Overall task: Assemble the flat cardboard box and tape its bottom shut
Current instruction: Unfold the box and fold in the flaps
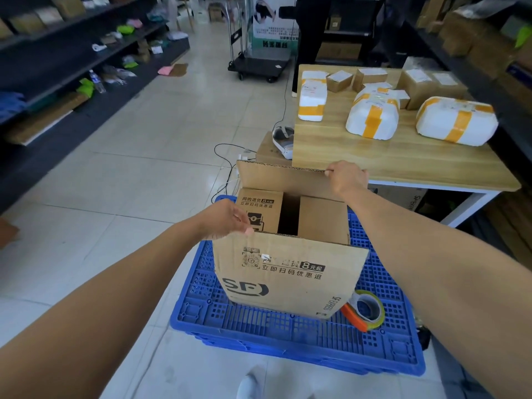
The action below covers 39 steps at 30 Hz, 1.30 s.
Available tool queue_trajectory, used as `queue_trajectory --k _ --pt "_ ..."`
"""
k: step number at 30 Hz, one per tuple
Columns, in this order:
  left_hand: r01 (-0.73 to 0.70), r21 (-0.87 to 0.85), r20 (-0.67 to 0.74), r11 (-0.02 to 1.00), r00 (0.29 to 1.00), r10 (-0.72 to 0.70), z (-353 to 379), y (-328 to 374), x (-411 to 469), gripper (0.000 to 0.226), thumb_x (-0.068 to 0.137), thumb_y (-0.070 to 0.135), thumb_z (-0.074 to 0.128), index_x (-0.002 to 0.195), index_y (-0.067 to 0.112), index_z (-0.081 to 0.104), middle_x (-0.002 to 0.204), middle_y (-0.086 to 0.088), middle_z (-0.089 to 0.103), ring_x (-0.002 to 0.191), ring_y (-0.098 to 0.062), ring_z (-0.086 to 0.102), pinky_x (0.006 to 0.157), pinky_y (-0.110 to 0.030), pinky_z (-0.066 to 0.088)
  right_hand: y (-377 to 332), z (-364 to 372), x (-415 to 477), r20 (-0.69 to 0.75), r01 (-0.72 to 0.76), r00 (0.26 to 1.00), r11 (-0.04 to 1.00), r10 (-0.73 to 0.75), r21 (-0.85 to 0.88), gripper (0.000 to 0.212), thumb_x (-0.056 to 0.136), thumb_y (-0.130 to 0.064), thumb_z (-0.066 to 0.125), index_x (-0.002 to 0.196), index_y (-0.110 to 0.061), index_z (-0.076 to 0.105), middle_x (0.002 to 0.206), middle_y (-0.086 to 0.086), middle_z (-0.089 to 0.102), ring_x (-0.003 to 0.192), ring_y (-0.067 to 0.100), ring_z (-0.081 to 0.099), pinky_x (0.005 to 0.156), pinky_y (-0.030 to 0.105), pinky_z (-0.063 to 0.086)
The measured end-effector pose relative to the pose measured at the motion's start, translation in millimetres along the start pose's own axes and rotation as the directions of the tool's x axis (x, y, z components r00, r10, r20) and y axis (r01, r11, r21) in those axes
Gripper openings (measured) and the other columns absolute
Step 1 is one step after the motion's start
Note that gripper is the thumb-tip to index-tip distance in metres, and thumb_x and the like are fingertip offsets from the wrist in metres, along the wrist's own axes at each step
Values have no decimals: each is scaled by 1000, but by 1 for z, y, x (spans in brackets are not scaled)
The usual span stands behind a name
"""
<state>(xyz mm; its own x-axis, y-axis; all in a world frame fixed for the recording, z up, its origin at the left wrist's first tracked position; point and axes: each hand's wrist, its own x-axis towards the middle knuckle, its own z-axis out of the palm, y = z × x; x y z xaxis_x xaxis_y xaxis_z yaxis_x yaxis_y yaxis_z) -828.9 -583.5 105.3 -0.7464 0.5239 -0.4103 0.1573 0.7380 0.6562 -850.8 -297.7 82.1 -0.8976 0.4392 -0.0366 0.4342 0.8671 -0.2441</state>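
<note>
Cardboard box [288, 277] centre frame on blue crate [259, 321], long axis left-right. Left hand [227, 218] pinches near flap [290, 254] edge; right hand [345, 178] grips far flap [282, 180] edge. Short flaps folded in. Tape roll [367, 311] lower right, nearer right hand.

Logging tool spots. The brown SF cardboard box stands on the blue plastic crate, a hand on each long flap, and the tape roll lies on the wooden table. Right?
Not quite: the head view shows the tape roll lying on the blue plastic crate, beside the brown cardboard box, not on the wooden table. The left hand and right hand do hold its flaps.
</note>
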Motion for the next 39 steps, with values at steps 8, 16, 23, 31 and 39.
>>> queue_trajectory --k 8,16,23,31,39 --pt "-41 432 -349 901 914 209 33 -18 37 7 90 20 57 92 19 63 118 0 53 113 -21 42 97 -36 34 2 1 2 -17 -10 1000 1000 10 9 28 97 -14 42 105 -21 68 105 4 67 99 24 57 89 35 31" --pt "-46 322 -142 946 985 96 42 -32 46 33 92 10 50 119 24 62 126 3 55 114 -17 51 96 -30 35 3 1 -6 -11 -13 1000 999 13 38 30 99 -19 39 105 -24 69 107 3 67 100 24 58 90 35 29" --pt "-74 495 99 866 995 29 50 -45 52 39 90 18 58 128 16 52 138 -3 48 116 -20 52 95 -26 44 8 4 -24 5 -9 1000 992 9 127 33 97 -23 38 99 -21 70 92 2 68 95 25 57 89 37 25" --pt "-201 547 84 812 979 186 51 -50 49 43 93 10 52 136 11 48 146 -8 39 133 -25 38 109 -35 33 8 20 -60 138 -19 990 994 4 111 30 88 -27 45 92 -21 74 91 0 72 93 23 59 93 37 28" --pt "-151 649 -97 746 956 278 47 -54 44 84 79 38 70 147 25 22 149 -2 21 138 -23 16 115 -40 13 15 53 -81 407 -91 913 985 24 146 35 92 -27 51 124 -16 62 138 3 54 129 28 43 111 50 21"
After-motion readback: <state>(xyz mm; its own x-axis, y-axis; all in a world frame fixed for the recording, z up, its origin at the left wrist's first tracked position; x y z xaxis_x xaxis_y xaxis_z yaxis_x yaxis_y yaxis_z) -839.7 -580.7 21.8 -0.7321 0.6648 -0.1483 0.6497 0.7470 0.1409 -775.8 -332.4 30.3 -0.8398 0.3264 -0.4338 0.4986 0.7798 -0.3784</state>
